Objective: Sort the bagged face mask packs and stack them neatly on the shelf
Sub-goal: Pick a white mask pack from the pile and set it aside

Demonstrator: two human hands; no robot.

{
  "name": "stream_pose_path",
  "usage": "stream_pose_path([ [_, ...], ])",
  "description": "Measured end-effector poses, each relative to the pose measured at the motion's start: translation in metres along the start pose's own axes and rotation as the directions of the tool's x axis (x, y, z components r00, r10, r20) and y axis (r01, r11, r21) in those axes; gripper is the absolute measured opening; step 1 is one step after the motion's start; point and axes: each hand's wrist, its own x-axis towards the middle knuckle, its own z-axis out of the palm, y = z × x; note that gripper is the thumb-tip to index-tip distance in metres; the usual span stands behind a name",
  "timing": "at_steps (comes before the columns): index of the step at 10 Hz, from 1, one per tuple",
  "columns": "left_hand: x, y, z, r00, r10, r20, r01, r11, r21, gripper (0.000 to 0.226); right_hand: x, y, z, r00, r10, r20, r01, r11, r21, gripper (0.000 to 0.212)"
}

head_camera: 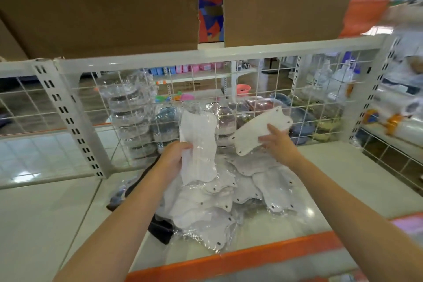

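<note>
My left hand [175,155] grips a clear-bagged white mask pack [198,146], held upright above the shelf. To its right, my right hand [278,142] holds a second white mask pack [256,130], tilted and raised off the pile. Below both hands, several bagged white mask packs [229,201] lie in a loose, overlapping heap on the white shelf [338,185]. Dark mask packs [160,229] stick out from under the heap's left side.
A white wire mesh panel [320,89] closes the shelf's back, with stacked bagged goods behind it. Cardboard boxes [286,0] sit on the shelf above. An orange strip [263,256] edges the shelf front. A slotted upright [68,119] stands at the left.
</note>
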Motion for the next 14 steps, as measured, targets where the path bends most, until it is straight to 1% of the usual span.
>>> stream_pose_path([
  [1,-0.002,0.004,-0.005,1.000,0.024,-0.008,-0.024,1.000,0.002,0.027,-0.022,-0.005,0.006,0.951,0.222,0.216,-0.126,0.914,-0.386,0.039],
  [2,-0.001,0.005,-0.013,0.998,0.039,-0.056,-0.037,0.999,0.033,0.027,-0.031,-0.004,0.023,0.933,0.148,0.328,0.017,0.892,-0.452,0.035],
  [3,0.001,0.004,-0.028,0.992,0.037,-0.120,-0.019,0.989,0.145,0.033,-0.031,-0.012,0.058,0.944,0.091,0.318,0.050,0.912,-0.408,0.053],
  [4,0.003,0.001,-0.043,0.987,0.037,-0.156,0.000,0.974,0.228,0.037,-0.035,-0.020,0.085,0.959,0.083,0.271,-0.020,0.974,-0.226,0.049],
  [5,-0.005,0.003,-0.050,0.985,0.033,-0.170,0.011,0.968,0.250,0.040,-0.036,-0.022,0.095,0.951,0.127,0.281,-0.089,0.985,-0.144,0.050],
  [6,-0.012,0.005,-0.058,0.980,0.020,-0.198,0.026,0.974,0.225,0.037,-0.025,-0.019,0.089,0.986,0.118,0.121,-0.105,0.989,-0.107,0.007],
  [7,-0.014,0.005,-0.062,0.975,0.029,-0.222,0.021,0.976,0.219,0.029,-0.016,-0.017,0.071,0.983,0.118,-0.141,-0.117,0.993,0.017,0.014],
  [8,-0.018,0.003,-0.064,0.978,0.040,-0.204,0.009,0.972,0.234,0.028,-0.011,0.004,0.046,0.952,0.177,-0.250,-0.188,0.982,-0.018,0.020],
  [9,-0.016,-0.001,-0.066,0.979,0.026,-0.201,0.021,0.974,0.225,0.027,-0.026,0.013,0.043,0.950,0.228,-0.215,-0.309,0.799,-0.516,0.065],
  [10,-0.015,-0.004,-0.064,0.979,0.012,-0.204,0.032,0.977,0.210,0.021,-0.031,0.003,0.057,0.987,0.076,-0.141,-0.145,0.803,-0.579,0.050],
  [11,-0.011,-0.006,-0.061,0.979,0.009,-0.202,0.035,0.976,0.213,0.022,-0.036,-0.014,0.090,0.979,-0.154,0.135,0.185,0.948,-0.259,0.050],
  [12,-0.009,-0.006,-0.064,0.983,-0.008,-0.186,0.048,0.976,0.210,0.025,-0.041,-0.021,0.108,0.869,-0.346,0.354,0.462,0.824,-0.328,0.046],
  [13,-0.011,-0.008,-0.075,0.979,-0.007,-0.206,0.053,0.975,0.217,0.033,-0.037,-0.016,0.101,0.882,-0.227,0.413,0.440,0.711,-0.549,0.045],
  [14,-0.017,-0.012,-0.086,0.971,-0.015,-0.237,0.074,0.967,0.243,0.029,-0.032,0.005,0.074,0.953,0.029,0.303,0.207,0.668,-0.715,0.045],
])
